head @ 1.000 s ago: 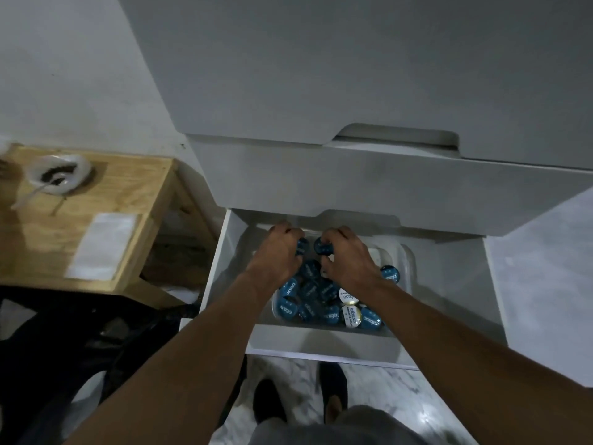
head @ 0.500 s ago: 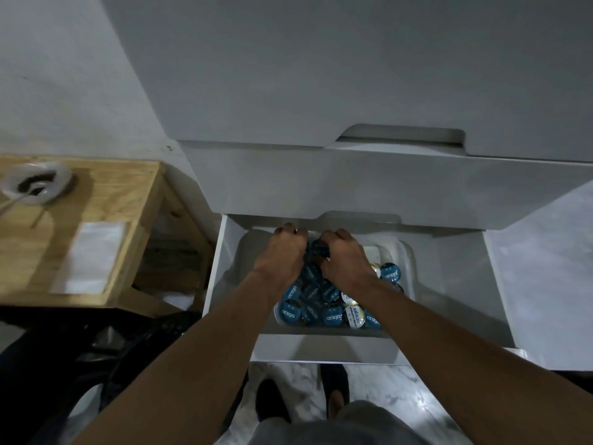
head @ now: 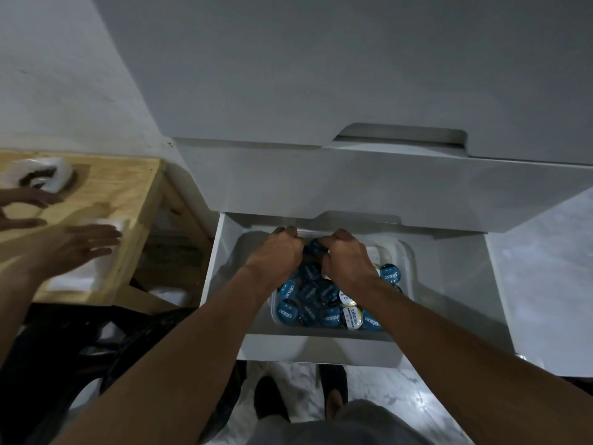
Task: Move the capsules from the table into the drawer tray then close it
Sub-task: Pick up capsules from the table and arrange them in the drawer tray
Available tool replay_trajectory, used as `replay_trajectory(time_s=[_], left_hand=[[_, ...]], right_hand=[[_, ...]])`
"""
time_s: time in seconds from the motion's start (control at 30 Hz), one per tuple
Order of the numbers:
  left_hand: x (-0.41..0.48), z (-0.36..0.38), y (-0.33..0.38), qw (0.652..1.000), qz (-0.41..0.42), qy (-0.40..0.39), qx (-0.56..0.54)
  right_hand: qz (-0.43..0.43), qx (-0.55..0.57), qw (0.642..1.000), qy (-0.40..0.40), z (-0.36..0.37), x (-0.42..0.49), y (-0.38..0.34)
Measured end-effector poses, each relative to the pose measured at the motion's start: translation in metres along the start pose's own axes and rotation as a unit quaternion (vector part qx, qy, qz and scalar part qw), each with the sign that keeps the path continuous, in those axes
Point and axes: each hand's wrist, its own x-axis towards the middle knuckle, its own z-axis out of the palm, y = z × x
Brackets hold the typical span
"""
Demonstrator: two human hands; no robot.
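Head view: capsules (head: 316,247) are clutched by curled left hand (head: 278,254) and right hand (head: 347,261) over the drawer tray (head: 406,261).

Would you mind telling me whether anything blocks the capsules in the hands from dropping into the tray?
Nothing visible does. The left hand and right hand hold dark capsules directly above the tray, which already holds a pile of blue capsules.

The scene is dim and bluish-grey. Soft shadows fill the open drawer (head: 449,284) and darken the area under the wooden table (head: 106,187). The floor (head: 417,399) shows faint glare. Another person's hands (head: 80,248) at left are motion-blurred. Straight edges bow near the frame borders.
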Motion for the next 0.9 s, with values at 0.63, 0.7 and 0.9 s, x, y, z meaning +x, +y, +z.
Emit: replay_trajectory(time_s=[0.63, 0.7, 0.9], left_hand=[[-0.015, 0.002, -0.009, 0.991, -0.049, 0.079, 0.095], [-0.015, 0.001, -0.009, 0.991, -0.047, 0.07, 0.103], [-0.015, -0.001, -0.011, 0.995, -0.04, 0.07, 0.064]], right_hand=[[-0.026, 0.01, 1.0, 0.01, 0.009, 0.003, -0.007], [-0.024, 0.01, 1.0, 0.011, 0.01, 0.003, -0.007], [-0.024, 0.012, 0.999, 0.023, 0.004, 0.001, -0.01]])
